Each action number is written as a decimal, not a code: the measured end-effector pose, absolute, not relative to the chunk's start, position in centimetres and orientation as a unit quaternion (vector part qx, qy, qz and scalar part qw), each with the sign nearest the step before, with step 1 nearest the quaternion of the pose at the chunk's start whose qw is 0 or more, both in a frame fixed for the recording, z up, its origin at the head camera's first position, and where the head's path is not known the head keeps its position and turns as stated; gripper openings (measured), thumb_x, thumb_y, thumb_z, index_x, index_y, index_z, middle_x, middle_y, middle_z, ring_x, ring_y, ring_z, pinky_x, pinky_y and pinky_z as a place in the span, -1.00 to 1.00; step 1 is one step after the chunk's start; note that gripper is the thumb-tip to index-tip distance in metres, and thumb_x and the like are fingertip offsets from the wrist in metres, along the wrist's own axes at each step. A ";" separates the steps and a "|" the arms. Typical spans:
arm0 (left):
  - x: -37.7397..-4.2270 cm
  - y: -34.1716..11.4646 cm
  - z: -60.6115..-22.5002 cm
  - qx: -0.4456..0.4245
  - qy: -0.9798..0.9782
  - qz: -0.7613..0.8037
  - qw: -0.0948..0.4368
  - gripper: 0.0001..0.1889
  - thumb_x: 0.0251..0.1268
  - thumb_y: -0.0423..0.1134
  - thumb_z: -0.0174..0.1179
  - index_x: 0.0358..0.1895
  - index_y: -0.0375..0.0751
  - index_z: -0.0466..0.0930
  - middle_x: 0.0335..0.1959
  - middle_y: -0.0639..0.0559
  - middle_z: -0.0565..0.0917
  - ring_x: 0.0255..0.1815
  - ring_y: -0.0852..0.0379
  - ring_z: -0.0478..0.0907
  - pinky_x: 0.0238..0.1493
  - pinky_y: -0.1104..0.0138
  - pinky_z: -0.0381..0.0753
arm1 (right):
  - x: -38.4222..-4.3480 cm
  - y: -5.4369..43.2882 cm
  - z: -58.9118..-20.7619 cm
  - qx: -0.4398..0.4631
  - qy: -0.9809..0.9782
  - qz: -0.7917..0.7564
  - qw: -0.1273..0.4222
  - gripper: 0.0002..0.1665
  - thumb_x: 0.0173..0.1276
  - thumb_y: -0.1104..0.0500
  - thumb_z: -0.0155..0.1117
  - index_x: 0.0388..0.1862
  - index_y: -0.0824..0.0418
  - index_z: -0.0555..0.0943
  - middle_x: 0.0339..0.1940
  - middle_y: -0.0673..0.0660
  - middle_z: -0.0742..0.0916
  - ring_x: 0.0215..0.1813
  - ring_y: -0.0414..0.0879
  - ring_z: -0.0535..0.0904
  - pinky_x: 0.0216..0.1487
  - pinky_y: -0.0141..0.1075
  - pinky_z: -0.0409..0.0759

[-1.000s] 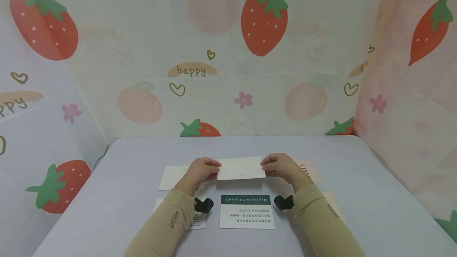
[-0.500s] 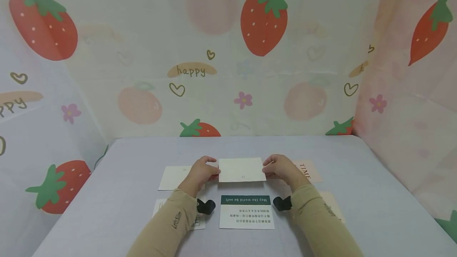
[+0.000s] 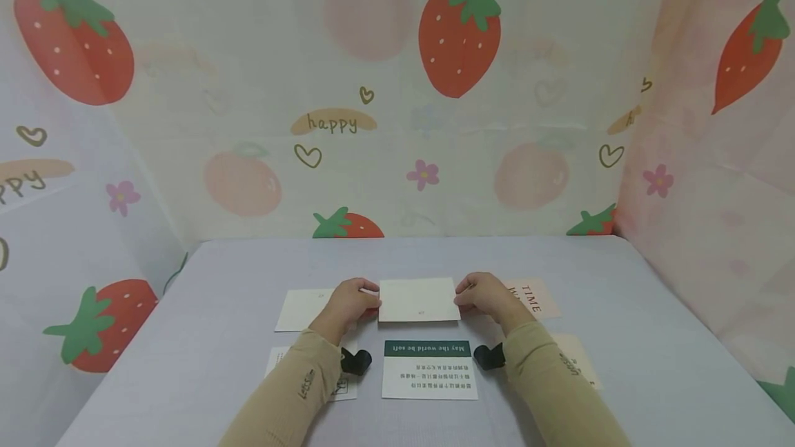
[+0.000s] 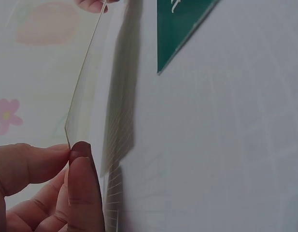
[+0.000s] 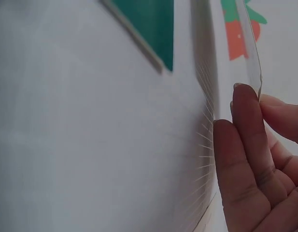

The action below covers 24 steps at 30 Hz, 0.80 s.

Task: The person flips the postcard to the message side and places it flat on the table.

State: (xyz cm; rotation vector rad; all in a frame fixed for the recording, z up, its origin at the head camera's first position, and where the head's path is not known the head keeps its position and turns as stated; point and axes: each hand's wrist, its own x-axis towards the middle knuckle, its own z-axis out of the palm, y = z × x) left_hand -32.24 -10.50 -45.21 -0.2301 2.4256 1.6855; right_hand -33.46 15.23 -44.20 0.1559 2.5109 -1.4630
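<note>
Cream-white paper makes up the plain rectangular card held above the white cloth-covered table, midway across it; its long axis runs left to right, from one hand to the other and roughly parallel to the table's far edge; a tiny printed mark sits by the long edge nearer the person, and a dark shadow lies on the cloth beneath.

The left hand pinches the left short end, thumb on one face and fingers on the other; the right hand pinches the right short end in the same way; both grips are narrow, with only the card's thickness between thumb and fingers.

Nearer the person, in line with the held card and apart from it, lies a white card with a dark green band, its long axis also left to right, its band on the far side and its lettering upside down as seen by the head camera; beside the left hand lies a blank cream card, partly hidden by that arm; beside the right hand lies a pale pink card lettered TIME; a black-printed white card and a pale beige card show partly, next to the tan sleeves.
</note>
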 end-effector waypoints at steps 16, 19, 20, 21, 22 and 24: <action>-32.5 -10.8 -45.5 -0.069 0.831 0.541 0.115 -0.78 0.08 -0.37 0.22 -0.16 -0.28 0.61 -0.36 -0.03 0.63 -0.43 0.17 0.55 -0.41 0.40 0.52 | -33.5 15.3 -44.3 0.069 0.861 -0.485 0.135 -0.87 0.16 0.30 0.25 -0.29 0.28 0.62 -0.43 0.13 0.69 -0.38 -0.07 0.61 -0.33 -0.28 0.58; -32.6 -10.8 -45.5 -0.069 0.832 0.537 0.116 -0.77 0.07 -0.38 0.22 -0.15 -0.29 0.61 -0.35 -0.03 0.63 -0.43 0.17 0.54 -0.42 0.40 0.51 | -33.4 15.3 -44.3 0.068 0.856 -0.492 0.144 -0.85 0.17 0.30 0.24 -0.26 0.30 0.62 -0.44 0.13 0.69 -0.38 -0.07 0.62 -0.33 -0.29 0.59; -32.6 -10.8 -45.5 -0.070 0.834 0.535 0.116 -0.77 0.07 -0.37 0.23 -0.15 -0.29 0.61 -0.35 -0.04 0.62 -0.43 0.17 0.53 -0.42 0.40 0.51 | -33.4 15.3 -44.3 0.068 0.854 -0.494 0.147 -0.85 0.18 0.29 0.24 -0.26 0.30 0.62 -0.44 0.13 0.70 -0.38 -0.07 0.62 -0.33 -0.29 0.60; -32.6 -10.8 -45.5 -0.069 0.835 0.533 0.115 -0.77 0.07 -0.37 0.23 -0.15 -0.29 0.61 -0.35 -0.04 0.62 -0.43 0.17 0.53 -0.42 0.40 0.51 | -33.4 15.3 -44.3 0.067 0.853 -0.495 0.149 -0.84 0.18 0.29 0.24 -0.25 0.31 0.62 -0.44 0.13 0.70 -0.37 -0.07 0.62 -0.33 -0.29 0.60; -32.6 -10.8 -45.4 -0.071 0.836 0.531 0.116 -0.77 0.07 -0.37 0.23 -0.15 -0.28 0.61 -0.35 -0.04 0.61 -0.42 0.16 0.52 -0.42 0.40 0.50 | -33.4 15.3 -44.3 0.064 0.853 -0.496 0.150 -0.84 0.19 0.28 0.23 -0.25 0.32 0.62 -0.44 0.12 0.70 -0.37 -0.07 0.62 -0.33 -0.30 0.60; -32.6 -10.8 -45.4 -0.072 0.839 0.527 0.116 -0.77 0.07 -0.36 0.23 -0.16 -0.28 0.61 -0.35 -0.04 0.61 -0.42 0.16 0.52 -0.42 0.40 0.49 | -33.3 15.3 -44.3 0.062 0.850 -0.500 0.153 -0.83 0.19 0.28 0.23 -0.24 0.33 0.62 -0.44 0.13 0.70 -0.37 -0.07 0.62 -0.34 -0.30 0.60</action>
